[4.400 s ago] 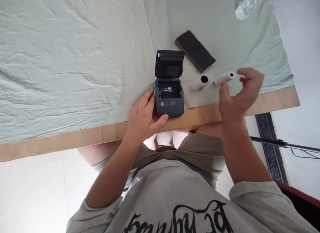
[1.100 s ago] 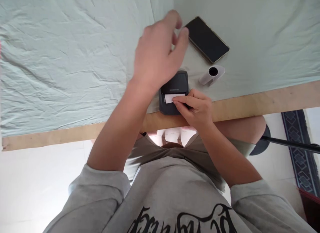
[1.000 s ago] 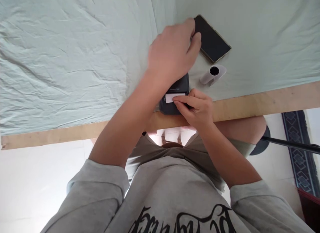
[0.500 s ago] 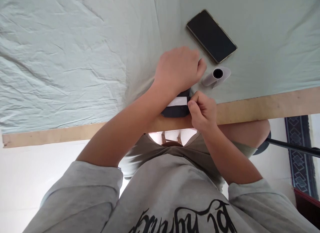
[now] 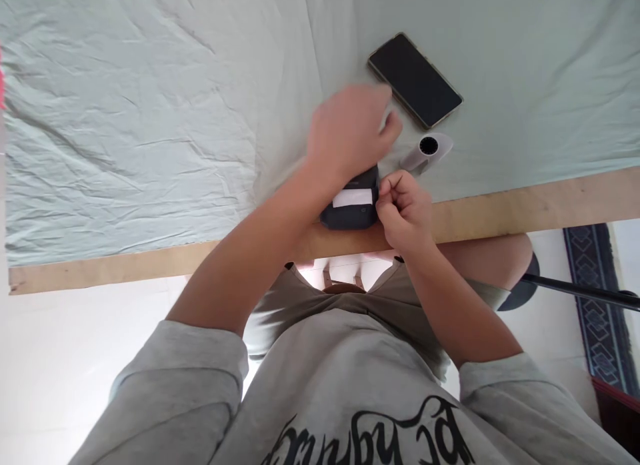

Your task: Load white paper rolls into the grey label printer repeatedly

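A small dark box-shaped device (image 5: 349, 218) with rounded corners sits at the table's front edge, a white strip (image 5: 353, 197) lying across its top. My left hand (image 5: 350, 125) hovers over its far side, palm down and blurred. The thumb sticks out to the right while the other fingers curl out of sight, so what they hold, if anything, is hidden. Against the device's right side, my right hand (image 5: 406, 208) is closed, thumb and forefinger pinched together by the strip's end. Whatever lies between those fingertips is too small to make out.
A black-screened phone (image 5: 416, 80) lies beyond my hands, to the right. Between it and my right hand is a pale tube-like object (image 5: 427, 150) with a round dark end. Wrinkled pale green cloth (image 5: 150, 118) covers the table up to its bare wooden edge (image 5: 500, 212).
My left hand has shifted slightly left and away from me, uncovering more of the device and its white strip. My right hand stays at the device's right side. The view has moved a little.
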Demonstrator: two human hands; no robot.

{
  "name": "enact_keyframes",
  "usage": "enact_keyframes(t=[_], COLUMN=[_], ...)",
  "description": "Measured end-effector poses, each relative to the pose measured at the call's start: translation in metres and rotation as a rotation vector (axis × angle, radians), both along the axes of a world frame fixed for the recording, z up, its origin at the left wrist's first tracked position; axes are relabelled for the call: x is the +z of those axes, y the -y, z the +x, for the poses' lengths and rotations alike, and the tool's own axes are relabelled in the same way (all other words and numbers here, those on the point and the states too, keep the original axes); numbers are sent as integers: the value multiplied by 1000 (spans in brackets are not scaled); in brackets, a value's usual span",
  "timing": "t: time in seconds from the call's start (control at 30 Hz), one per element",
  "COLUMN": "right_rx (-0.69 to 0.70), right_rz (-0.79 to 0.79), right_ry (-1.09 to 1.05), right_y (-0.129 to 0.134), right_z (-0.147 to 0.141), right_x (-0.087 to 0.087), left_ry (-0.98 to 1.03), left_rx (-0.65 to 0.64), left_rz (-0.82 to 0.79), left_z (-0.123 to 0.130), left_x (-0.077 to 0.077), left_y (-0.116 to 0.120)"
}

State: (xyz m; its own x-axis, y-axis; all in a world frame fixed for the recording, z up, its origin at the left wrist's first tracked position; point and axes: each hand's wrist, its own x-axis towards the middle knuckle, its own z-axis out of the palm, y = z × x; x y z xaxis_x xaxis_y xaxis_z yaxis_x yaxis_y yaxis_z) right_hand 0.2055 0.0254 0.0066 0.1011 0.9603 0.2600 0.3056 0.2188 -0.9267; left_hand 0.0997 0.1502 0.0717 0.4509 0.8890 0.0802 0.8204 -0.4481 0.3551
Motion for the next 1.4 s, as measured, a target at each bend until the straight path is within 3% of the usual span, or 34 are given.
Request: enact_keyframes(t=[0.1,0.13,0.17,0.23,0.3,0.4,0.5,0.6,0.83,0.97,1.13,1.4], right_rx=[-7,-8,-10,-10,-16,-23,-27,-47,-77,-84,-92,-174], right_rz=[-10,-11,-7,2,13,17,11,-3,-20,-49,-38,-144], right_ry=[-23,-33,-45,-63,-76,-85,-63,-20,-35,-26,-29,125], right_y=[-1,-1,-1,-1,-1,-1,0,2,4,4,4,-6], right_z=[-1,-1,-1,-2,-2,-2,-1,1,2,2,2,-5], right_x=[-2,-1,-1,0,2,4,4,3,3,4,4,12], left_ry=[470,620,715,843,835,766,669,632,459,312,141,86], left_rx=[-59,12,76,46,7,164,291,284,19,14,19,-17], left_rz=[184,249,292,383,317,63,-50,-85,-72,-76,-113,-70], left_z=[-29,-42,-55,-79,-96,-107,-107,-108,-108,-100,-96,-103], left_x=[-4,-7,-11,-21,-30,-39,-44,-47,-58,-63,-60,-63], left_y=[-12,-13,-11,2,27,71,96,97,101,110,112,110])
